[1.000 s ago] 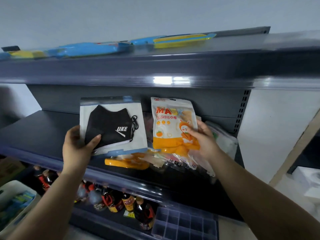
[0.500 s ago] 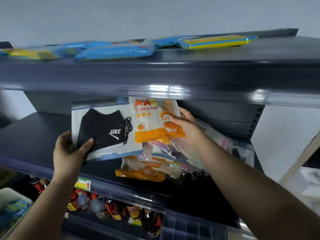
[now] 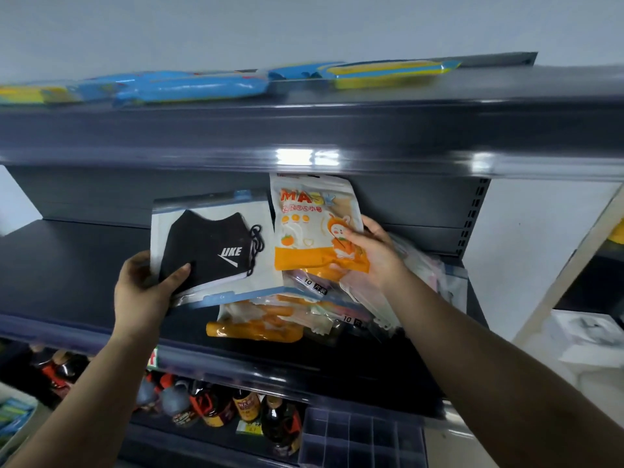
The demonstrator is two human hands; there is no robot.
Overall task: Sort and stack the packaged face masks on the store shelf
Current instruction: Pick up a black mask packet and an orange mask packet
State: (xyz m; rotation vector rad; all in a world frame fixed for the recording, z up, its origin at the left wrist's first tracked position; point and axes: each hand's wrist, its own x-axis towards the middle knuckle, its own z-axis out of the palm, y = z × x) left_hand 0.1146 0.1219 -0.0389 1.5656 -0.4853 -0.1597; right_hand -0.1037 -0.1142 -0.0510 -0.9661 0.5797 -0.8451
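Observation:
My left hand (image 3: 145,292) grips the lower left corner of a clear pack with a black face mask (image 3: 216,251), held upright above the middle shelf (image 3: 67,265). My right hand (image 3: 371,251) pinches the right edge of an orange and white MASK pack (image 3: 314,224), held upright beside the black one. Below both packs lies a loose heap of mask packs (image 3: 304,315) on the shelf, orange ones at the front and clear ones to the right.
Blue and yellow packs (image 3: 189,87) lie along the top shelf. The shelf below holds dark sauce bottles (image 3: 216,407) and a grey divided tray (image 3: 361,440). White boxes (image 3: 587,336) sit low at the right. The left part of the middle shelf is bare dark metal.
The orange pack rose under the upper shelf's edge, tilted, and now stands straight beside the black pack. My left hand keeps its hold. The view shifted slightly.

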